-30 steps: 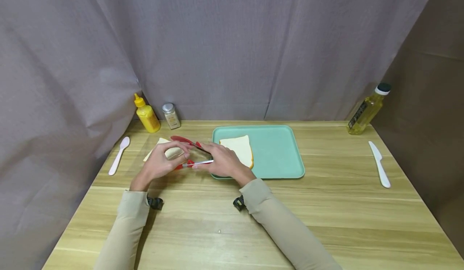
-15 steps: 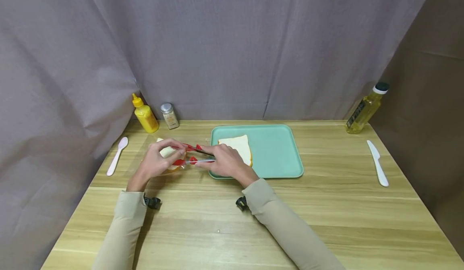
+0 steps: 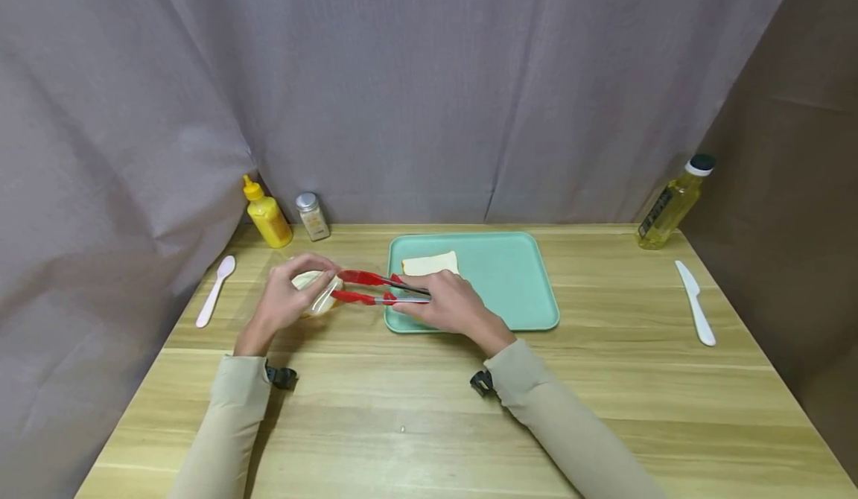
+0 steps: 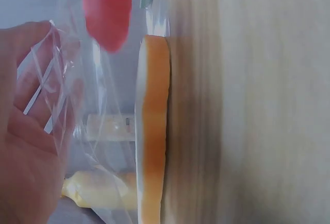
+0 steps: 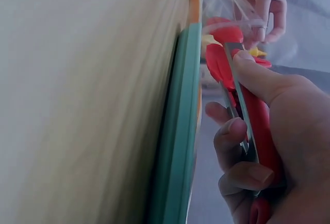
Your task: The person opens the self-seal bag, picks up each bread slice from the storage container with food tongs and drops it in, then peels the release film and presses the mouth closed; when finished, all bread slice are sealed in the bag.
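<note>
With thumb and fingertips, my left hand pinches the edge of a clear plastic bag. A bread slice lies inside the bag on the table, its orange crust facing the left wrist camera. Red-tipped tongs are gripped by my right hand, fingers and thumb curled round the handles. The tong tips are slightly apart, with nothing seen between them, close to the left fingertips and the bag's mouth. Another bread slice rests on the left part of a green tray, partly hidden by my right hand.
At the back left stand a yellow squeeze bottle and a shaker jar. A pale spoon lies at the left edge. An oil bottle and a white knife are on the right. Curtains hang behind the table.
My right hand has moved right with the tongs, drawing their tips from over the bagged slice to beside it. The left hand stays at the bag, nearly in place.
</note>
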### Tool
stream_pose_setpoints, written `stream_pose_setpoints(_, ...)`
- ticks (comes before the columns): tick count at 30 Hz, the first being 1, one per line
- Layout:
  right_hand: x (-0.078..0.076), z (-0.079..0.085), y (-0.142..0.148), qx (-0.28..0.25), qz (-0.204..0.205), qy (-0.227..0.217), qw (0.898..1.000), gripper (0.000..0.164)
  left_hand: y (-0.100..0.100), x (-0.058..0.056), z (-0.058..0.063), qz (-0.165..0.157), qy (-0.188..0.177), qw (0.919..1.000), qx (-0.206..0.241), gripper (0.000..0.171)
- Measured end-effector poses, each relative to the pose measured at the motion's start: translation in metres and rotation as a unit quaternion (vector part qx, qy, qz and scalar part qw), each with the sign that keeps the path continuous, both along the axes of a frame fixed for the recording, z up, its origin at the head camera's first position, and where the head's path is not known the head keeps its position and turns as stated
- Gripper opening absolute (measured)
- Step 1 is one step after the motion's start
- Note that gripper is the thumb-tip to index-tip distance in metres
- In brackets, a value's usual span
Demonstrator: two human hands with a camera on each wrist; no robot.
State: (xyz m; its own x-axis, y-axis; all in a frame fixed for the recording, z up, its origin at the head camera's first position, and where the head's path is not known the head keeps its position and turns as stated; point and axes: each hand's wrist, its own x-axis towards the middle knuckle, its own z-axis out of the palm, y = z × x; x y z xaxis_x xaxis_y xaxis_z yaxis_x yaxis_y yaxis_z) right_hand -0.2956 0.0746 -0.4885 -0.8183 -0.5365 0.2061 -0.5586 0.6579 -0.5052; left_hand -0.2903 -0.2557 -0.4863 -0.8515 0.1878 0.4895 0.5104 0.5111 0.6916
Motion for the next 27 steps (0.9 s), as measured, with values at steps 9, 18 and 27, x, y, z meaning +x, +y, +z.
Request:
stream_pose_setpoints(9,0.016,0.004,0.047,0.014,-0.032,-0.001,0.999,0.065,0.001,-0.005,-0.003,0.018,0.017,0.9997,0.006,0.009)
stream_pose_setpoints(18,0.033,0.004,0.089,0.004,-0.074,0.033,0.997,0.077,0.005,-0.013,-0.002,0.029,0.026,0.9992,0.011,0.010)
stream_pose_setpoints(27,0.051,0.004,0.101,0.041,-0.103,0.032,0.993,0.093,0.012,-0.003,0.013,0.038,0.032,0.9986,0.020,0.009)
